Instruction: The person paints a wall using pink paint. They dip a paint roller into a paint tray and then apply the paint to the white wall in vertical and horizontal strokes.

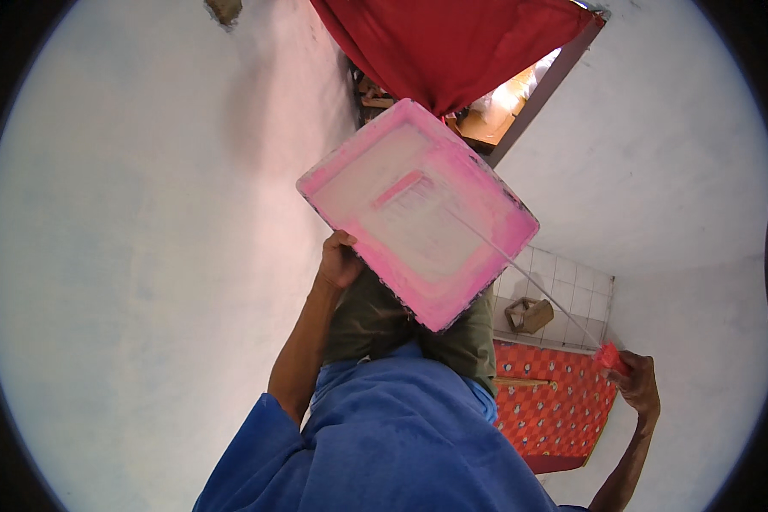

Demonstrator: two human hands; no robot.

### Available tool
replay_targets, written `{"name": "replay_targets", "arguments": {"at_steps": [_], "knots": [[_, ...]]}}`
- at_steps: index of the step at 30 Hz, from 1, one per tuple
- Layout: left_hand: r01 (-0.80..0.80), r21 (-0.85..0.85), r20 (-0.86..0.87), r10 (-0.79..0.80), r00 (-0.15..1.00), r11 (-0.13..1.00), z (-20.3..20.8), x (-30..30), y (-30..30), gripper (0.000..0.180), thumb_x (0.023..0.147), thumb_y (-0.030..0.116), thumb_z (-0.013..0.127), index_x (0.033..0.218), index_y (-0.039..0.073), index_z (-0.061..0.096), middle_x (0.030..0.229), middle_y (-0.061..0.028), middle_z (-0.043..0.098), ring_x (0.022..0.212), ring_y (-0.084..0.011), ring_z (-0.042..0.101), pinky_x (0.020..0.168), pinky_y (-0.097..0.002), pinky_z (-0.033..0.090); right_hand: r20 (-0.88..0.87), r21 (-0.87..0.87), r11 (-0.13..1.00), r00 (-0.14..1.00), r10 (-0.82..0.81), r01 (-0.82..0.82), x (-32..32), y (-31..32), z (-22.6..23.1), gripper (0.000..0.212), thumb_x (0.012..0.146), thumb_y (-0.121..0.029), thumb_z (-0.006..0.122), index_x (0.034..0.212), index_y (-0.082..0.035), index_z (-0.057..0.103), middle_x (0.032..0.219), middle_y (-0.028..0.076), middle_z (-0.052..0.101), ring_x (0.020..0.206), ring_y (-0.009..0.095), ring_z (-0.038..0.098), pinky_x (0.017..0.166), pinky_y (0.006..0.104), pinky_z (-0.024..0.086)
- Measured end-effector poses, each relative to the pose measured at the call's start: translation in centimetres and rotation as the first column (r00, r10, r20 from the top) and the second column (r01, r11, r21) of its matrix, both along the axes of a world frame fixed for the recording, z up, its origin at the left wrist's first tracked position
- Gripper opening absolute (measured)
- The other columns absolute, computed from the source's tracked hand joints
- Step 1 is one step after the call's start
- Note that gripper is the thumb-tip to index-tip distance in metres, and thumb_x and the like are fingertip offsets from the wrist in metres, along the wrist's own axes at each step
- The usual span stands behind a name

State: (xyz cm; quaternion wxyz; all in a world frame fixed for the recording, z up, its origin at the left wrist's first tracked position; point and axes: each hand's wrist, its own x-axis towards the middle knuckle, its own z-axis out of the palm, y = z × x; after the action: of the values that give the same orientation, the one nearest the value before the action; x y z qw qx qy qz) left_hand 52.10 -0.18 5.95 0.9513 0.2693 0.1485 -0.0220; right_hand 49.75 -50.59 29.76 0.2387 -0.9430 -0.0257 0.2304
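Step in hand, prob.: loading the roller [399,189] in the tray. L hand [340,263] grips the pink tray [435,305], thumb over the rim on its lower-left edge, btwn left & bottom corners; fingers underneath can't be seen. R hand [640,384] has its grip closed round the red handle [610,357], well off the tray; the thin rod [542,293] crosses the tray's lower-right edge, nr the right corner, & runs to the roller. Roller sits over the pale paint-like coat [414,243], inside the rim, a bit nearer the left corner than the right; can't tell how hard it presses. Next move calls for, IMO, a firm L grip & level tray, light even strokes w/ the R, & excess wiped off before any lift, else drips.
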Motion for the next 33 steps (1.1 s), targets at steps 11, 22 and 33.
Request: {"name": "replay_targets", "arguments": {"at_steps": [11, 22, 33], "knots": [[-0.015, 0.054, -0.024, 0.016, 1.000, 0.998, 0.1, -0.5, -0.3, 0.062, 0.060, 0.017, 0.062, 0.118, 0.003, 0.048, 0.110, -0.0094, 0.055, 0.105, -0.0284, 0.051, 0.095, -0.0430, 0.041, -0.010, -0.103, 0.975, 0.980, -0.201, 0.199, -5.8, -8.5, 3.8, 0.024, 0.059, -0.009, 0.072, 0.076, 0.004, 0.061, 0.056, 0.001, 0.047, 0.053, 0.008, 0.040, 0.049, 0.0259, 0.034], [-0.013, 0.053, 0.016, 0.012, 1.000, 0.998, 0.4, -0.4, -0.5, 0.060, 0.061, 0.016, 0.061, 0.118, 0.003, 0.048, 0.106, -0.0083, 0.056, 0.101, -0.0256, 0.054, 0.089, -0.0412, 0.046, 0.055, -0.171, 0.936, 0.951, -0.304, 0.309, -7.6, -11.2, 7.9, 0.027, 0.054, -0.003, 0.071, 0.079, 0.003, 0.065, 0.064, 0.003, 0.056, 0.060, 0.011, 0.051, 0.058, 0.0255, 0.043], [0.054, 0.012, 0.044, -0.055, 0.998, 0.998, -0.5, -0.2, -0.1, 0.059, 0.063, 0.016, 0.062, 0.119, 0.001, 0.048, 0.108, -0.0097, 0.057, 0.103, -0.0266, 0.054, 0.090, -0.0404, 0.044, 0.125, -0.064, 0.988, 0.983, -0.132, 0.141, -2.6, -2.2, 6.2, 0.038, 0.066, -0.026, 0.077, 0.084, 0.005, 0.063, 0.059, 0.001, 0.050, 0.053, 0.009, 0.040, 0.051, 0.0255, 0.036]]}}
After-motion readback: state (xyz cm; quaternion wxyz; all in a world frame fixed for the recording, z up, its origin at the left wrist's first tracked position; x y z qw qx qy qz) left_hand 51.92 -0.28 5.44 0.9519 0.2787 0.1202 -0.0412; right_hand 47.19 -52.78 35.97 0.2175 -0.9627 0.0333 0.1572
